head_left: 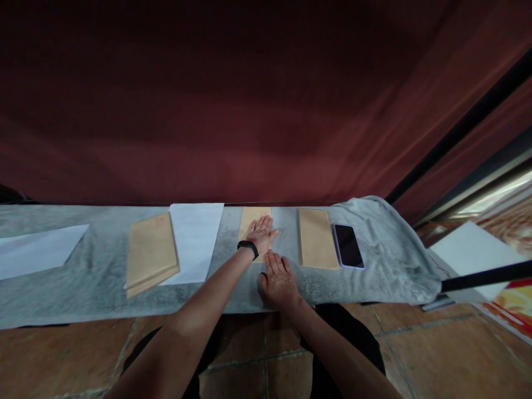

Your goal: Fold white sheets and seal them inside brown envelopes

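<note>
Brown paper envelopes lie on a grey cloth. The left hand presses flat, fingers spread, on the middle envelope; the right hand rests flat and released on the cloth just nearer. Left of that envelope: a white sheet and an envelope stack. Right: one envelope, one phone.

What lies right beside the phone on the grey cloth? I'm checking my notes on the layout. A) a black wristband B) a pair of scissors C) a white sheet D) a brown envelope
D: the phone lies against the right edge of a brown envelope on the grey cloth.
</note>
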A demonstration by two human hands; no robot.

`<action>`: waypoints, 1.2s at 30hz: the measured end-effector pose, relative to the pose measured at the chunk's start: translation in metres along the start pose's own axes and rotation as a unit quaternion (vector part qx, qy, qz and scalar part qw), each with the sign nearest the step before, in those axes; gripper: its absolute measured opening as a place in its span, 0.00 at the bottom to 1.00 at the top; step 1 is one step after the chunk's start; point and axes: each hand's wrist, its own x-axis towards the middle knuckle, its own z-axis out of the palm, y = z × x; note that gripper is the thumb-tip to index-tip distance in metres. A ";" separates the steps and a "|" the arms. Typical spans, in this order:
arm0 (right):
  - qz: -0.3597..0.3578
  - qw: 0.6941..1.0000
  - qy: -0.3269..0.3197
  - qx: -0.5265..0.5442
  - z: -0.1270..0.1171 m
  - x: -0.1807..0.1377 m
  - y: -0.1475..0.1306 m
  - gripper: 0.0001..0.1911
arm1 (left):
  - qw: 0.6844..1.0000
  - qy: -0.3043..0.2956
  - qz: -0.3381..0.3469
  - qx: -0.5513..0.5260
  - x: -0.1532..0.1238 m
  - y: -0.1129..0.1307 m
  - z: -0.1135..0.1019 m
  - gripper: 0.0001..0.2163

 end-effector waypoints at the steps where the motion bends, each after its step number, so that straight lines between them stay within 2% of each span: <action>1: -0.001 1.000 0.002 -0.002 0.000 0.000 0.000 0.29 | 1.000 0.001 -0.002 -0.002 0.006 -0.001 0.000 0.32; 5: -0.002 1.000 0.005 -0.007 -0.001 0.001 0.000 0.28 | 1.000 0.002 -0.002 -0.012 0.023 -0.003 -0.001 0.30; 9: -0.006 1.000 -0.010 -0.007 -0.005 0.001 0.000 0.29 | 1.000 0.008 0.007 -0.017 0.017 -0.008 0.001 0.30; 17: 0.013 0.997 -0.069 0.011 -0.014 0.003 -0.001 0.30 | 0.999 -0.003 0.048 -0.019 -0.042 -0.012 0.001 0.29; 23: 0.007 0.999 -0.052 -0.001 -0.012 0.001 -0.002 0.28 | 0.998 -0.015 0.061 -0.025 -0.085 -0.005 0.003 0.29; 28: -0.001 0.999 -0.033 -0.001 -0.007 -0.001 -0.001 0.27 | 0.998 0.007 0.062 -0.029 -0.124 -0.004 0.012 0.30; 31: 0.005 0.999 -0.033 0.001 -0.006 -0.001 0.000 0.28 | 0.999 0.032 0.035 -0.018 -0.140 -0.010 0.016 0.30; 36: 0.007 0.999 -0.038 -0.002 -0.006 -0.001 0.000 0.30 | 0.990 0.104 -0.097 -0.004 -0.152 -0.024 0.016 0.30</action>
